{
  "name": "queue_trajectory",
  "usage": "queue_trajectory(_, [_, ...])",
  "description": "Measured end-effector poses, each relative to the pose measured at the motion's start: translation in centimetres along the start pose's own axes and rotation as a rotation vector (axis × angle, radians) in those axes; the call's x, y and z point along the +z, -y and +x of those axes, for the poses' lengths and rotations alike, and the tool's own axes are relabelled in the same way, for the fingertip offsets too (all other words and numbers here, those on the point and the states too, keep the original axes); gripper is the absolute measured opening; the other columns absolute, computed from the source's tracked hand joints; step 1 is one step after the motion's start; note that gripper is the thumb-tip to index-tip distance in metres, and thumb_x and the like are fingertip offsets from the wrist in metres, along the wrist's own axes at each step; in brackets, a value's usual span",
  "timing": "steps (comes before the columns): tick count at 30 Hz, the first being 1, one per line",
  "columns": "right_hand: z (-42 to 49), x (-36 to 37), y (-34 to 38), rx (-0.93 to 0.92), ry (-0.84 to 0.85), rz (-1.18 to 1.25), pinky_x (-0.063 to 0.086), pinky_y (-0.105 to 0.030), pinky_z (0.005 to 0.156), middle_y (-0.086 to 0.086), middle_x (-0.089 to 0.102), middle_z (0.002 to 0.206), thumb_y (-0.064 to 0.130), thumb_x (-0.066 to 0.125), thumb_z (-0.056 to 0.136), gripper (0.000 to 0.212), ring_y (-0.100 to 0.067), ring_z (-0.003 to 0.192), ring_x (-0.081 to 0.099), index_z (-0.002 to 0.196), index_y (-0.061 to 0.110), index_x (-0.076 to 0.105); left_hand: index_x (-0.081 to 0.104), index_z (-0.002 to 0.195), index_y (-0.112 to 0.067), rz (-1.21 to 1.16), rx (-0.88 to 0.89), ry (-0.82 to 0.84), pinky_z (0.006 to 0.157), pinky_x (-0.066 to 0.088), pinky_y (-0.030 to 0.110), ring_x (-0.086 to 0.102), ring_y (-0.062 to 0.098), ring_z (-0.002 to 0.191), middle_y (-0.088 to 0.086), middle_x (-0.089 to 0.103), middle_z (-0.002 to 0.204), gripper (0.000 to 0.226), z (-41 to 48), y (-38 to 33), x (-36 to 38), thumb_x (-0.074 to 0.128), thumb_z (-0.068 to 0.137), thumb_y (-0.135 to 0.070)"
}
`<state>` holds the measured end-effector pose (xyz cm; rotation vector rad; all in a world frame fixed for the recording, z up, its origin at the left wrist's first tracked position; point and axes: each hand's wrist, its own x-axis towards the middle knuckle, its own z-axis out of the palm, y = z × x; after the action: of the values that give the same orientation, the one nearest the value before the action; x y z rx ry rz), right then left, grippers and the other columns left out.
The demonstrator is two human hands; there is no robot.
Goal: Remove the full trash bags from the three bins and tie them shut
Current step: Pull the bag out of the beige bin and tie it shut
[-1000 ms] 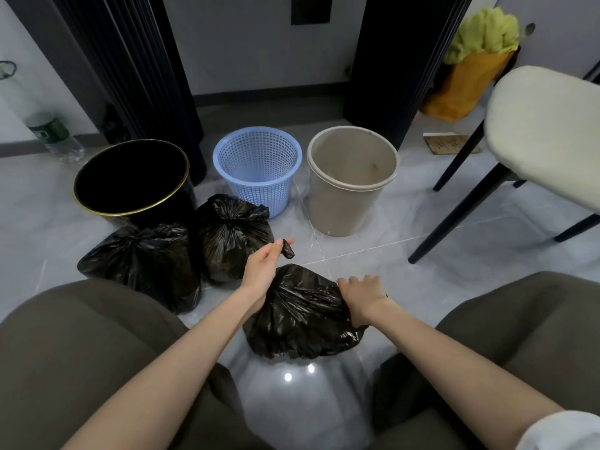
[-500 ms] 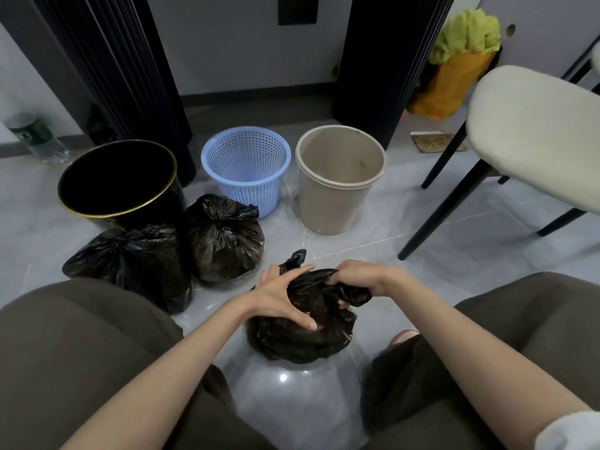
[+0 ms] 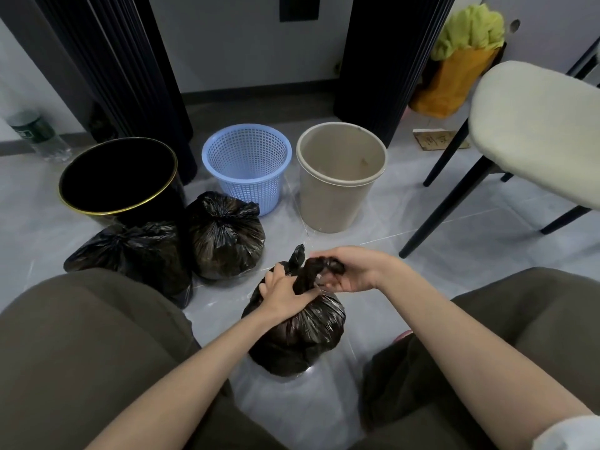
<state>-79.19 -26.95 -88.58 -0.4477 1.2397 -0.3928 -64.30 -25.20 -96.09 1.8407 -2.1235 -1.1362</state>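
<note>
The last bag (image 3: 302, 339) sits on the floor (image 3: 373, 254) between my knees, at 6 o'clock of the bins. My left hand (image 3: 285, 289) is clenched round its gathered neck and presses down; my right hand (image 3: 349, 271), at 3 o'clock of the left, has its fingers curled round a twisted rope of the plastic; a short tail (image 3: 297, 254) pokes up at 12 o'clock of my left knuckles.

The knot does not look finished to me, and that is where it could fail. If my right fingers let the rope slide before it is passed through, the twist would unwind and the neck would gape; the film looks slick, so a slack pinch would be enough. Pulling too hard is the other fault; the plastic is drawn tight over the bulge under my left palm and could tear there, spilling onto the tiles. The tail seems short; a shallow knot may work loose when the bag is lifted.

The two tied bags, one (image 3: 227, 235) at 11 o'clock and one (image 3: 136, 251) at 10 o'clock, lie well apart from my hands. The blue basket (image 3: 250, 196) and beige bin (image 3: 331, 206) show no liner; the black bin (image 3: 156, 206) is too dark inside to tell.
</note>
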Motion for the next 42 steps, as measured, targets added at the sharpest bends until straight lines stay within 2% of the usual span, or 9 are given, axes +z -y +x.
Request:
queue_trajectory(4, [-0.2, -0.8, -0.4, -0.133, 0.020, 0.573, 0.047, -0.020, 0.062, 0.004, 0.069, 0.062, 0.019, 0.045, 0.096, 0.039, -0.008, 0.054, 0.063, 0.065, 0.013, 0.067, 0.065, 0.100, -0.036, 0.086, 0.095, -0.066, 0.093, 0.025, 0.031, 0.032, 0.022, 0.112, -0.005, 0.031, 0.101, 0.024, 0.2, 0.3, -0.3, 0.051, 0.087, -0.049])
queue_trajectory(7, [0.2, -0.8, -1.4, -0.219, -0.005, 0.534, 0.046, -0.022, 0.065, 0.002, 0.072, 0.091, 0.029, 0.039, 0.101, 0.046, -0.011, 0.084, 0.060, 0.072, 0.016, 0.073, 0.061, 0.093, -0.022, 0.174, 0.157, -0.093, 0.082, 0.024, 0.030, 0.034, 0.023, 0.105, -0.004, 0.030, 0.095, 0.026, 0.4, 0.5, -0.6, 0.046, 0.089, -0.043])
queue_trajectory(13, [1.4, -0.4, -3.8, -0.428, -0.657, -1.406, 0.028, -0.038, 0.086, -0.001, 0.063, 0.107, 0.038, 0.021, 0.103, 0.042, -0.025, 0.111, 0.041, 0.109, 0.021, 0.058, 0.060, 0.101, -0.020, 0.287, 0.236, -0.105, 0.083, 0.025, 0.033, 0.032, 0.023, 0.103, -0.002, 0.026, 0.096, 0.029, 0.7, 0.2, -2.0, 0.047, 0.088, -0.042])
queue_trajectory(16, [1.2, 0.3, -4.8, -0.573, -0.684, -1.646, 0.029, -0.040, 0.081, -0.004, 0.061, 0.105, 0.033, 0.019, 0.104, 0.031, -0.030, 0.102, 0.047, 0.096, 0.018, 0.045, 0.057, 0.100, -0.018, 0.351, 0.313, -0.110, 0.078, 0.022, 0.030, 0.031, 0.022, 0.100, -0.002, 0.024, 0.096, 0.028, 0.7, 0.3, -2.9, 0.044, 0.091, -0.041])
queue_trajectory(22, [1.8, 0.1, -4.2, -0.555, -0.434, -1.097, 0.033, -0.035, 0.070, -0.011, 0.054, 0.085, 0.029, 0.032, 0.102, 0.017, -0.034, 0.085, 0.055, 0.096, 0.013, 0.029, 0.055, 0.107, -0.022, 0.407, 0.355, -0.087, 0.078, 0.021, 0.031, 0.030, 0.024, 0.101, 0.000, 0.025, 0.101, 0.025, 0.8, 1.0, -3.8, 0.038, 0.097, -0.037])
queue_trajectory(27, [1.0, 0.2, -3.3, -0.453, -0.260, -0.915, 0.032, -0.016, 0.053, 0.011, 0.046, 0.058, 0.038, 0.059, 0.091, 0.028, -0.005, 0.056, 0.041, 0.068, 0.023, 0.055, 0.059, 0.110, -0.029, 0.355, 0.351, -0.049, 0.078, 0.020, 0.030, 0.030, 0.023, 0.102, -0.003, 0.022, 0.098, 0.025, 0.8, 1.0, -3.7, 0.040, 0.097, -0.038])
queue_trajectory(30, [0.9, -0.2, -3.3, -0.304, -0.093, -0.305, 0.024, -0.020, 0.053, 0.010, 0.033, 0.050, 0.030, 0.067, 0.086, 0.009, -0.007, 0.046, 0.026, 0.080, 0.023, 0.070, 0.063, 0.106, -0.029, 0.274, 0.306, -0.050, 0.077, 0.020, 0.029, 0.032, 0.023, 0.101, -0.002, 0.026, 0.096, 0.028, 0.9, 0.7, -3.5, 0.041, 0.096, -0.043])
queue_trajectory(34, [1.7, -0.5, -4.4, -0.126, 0.036, 0.291, 0.033, -0.016, 0.054, 0.011, 0.045, 0.057, 0.031, 0.061, 0.088, 0.029, -0.004, 0.041, 0.029, 0.117, 0.026, 0.067, 0.062, 0.115, -0.040, 0.181, 0.231, -0.044, 0.083, 0.026, 0.030, 0.033, 0.023, 0.101, -0.001, 0.029, 0.094, 0.029, 1.0, 0.2, -3.1, 0.043, 0.094, -0.047])
queue_trajectory(42, [1.4, -1.0, -4.6, -0.075, 0.315, 0.379, 0.053, -0.030, 0.072, 0.004, 0.071, 0.107, 0.043, 0.051, 0.092, 0.032, -0.009, 0.053, 0.059, 0.122, 0.034, 0.059, 0.064, 0.094, -0.024, 0.161, 0.105, 0.021, 0.089, 0.027, 0.035, 0.033, 0.027, 0.107, 0.001, 0.030, 0.097, 0.028, 0.8, -0.5, -3.3, 0.037, 0.096, -0.032])
